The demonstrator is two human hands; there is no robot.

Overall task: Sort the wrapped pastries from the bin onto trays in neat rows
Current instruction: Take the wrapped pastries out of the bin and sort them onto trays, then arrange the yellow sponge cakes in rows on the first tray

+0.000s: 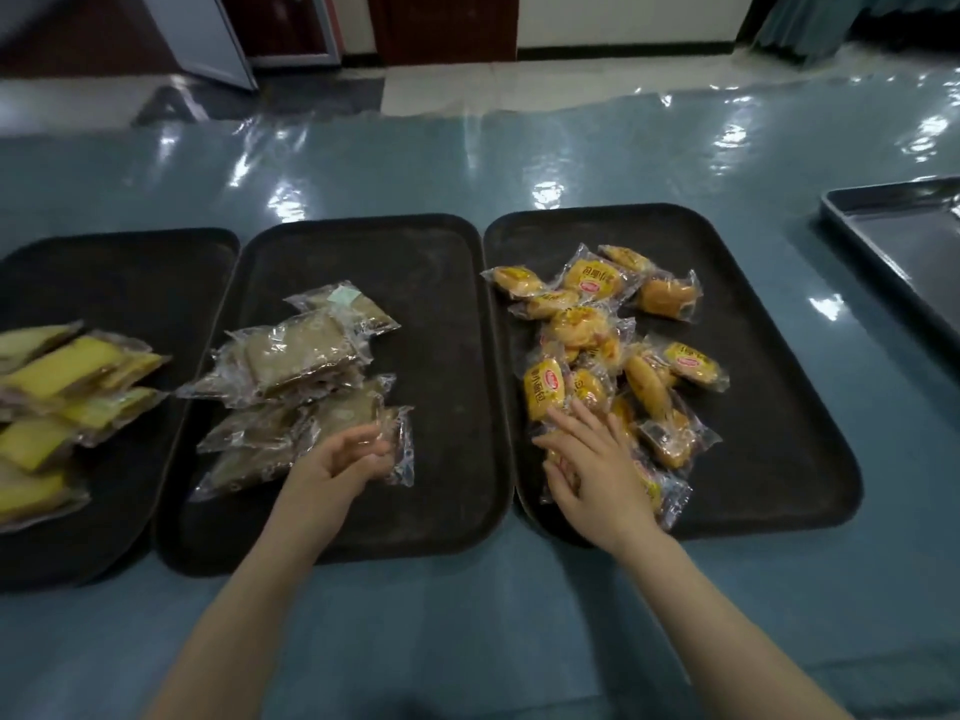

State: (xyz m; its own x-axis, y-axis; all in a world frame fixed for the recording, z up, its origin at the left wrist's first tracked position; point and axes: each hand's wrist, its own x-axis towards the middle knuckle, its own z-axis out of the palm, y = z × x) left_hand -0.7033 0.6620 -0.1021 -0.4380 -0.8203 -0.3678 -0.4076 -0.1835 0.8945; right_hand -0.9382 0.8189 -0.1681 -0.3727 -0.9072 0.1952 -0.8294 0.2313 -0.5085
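**Two hands among wrapped pastries on three dark trays**

Nearest the camera, two bare forearms reach forward over a table covered in glossy blue-green plastic. The left hand hovers at the near edge of the brown pastries, its fingers loosely curled beside a clear wrapper; whether it grips that wrapper cannot be told through the blur. The right hand lies with fingers spread on the near end of the orange buns, pressing down on the packets.

The brown pastries sit heaped on the middle tray. The orange buns lie scattered in a loose pile on the right tray. On the left tray, partly cut off, lie yellow cake slices in clear wrap.

Farther right, a metal tray rests at the table's edge. Beyond the table are dark wood panels and a pale wall.
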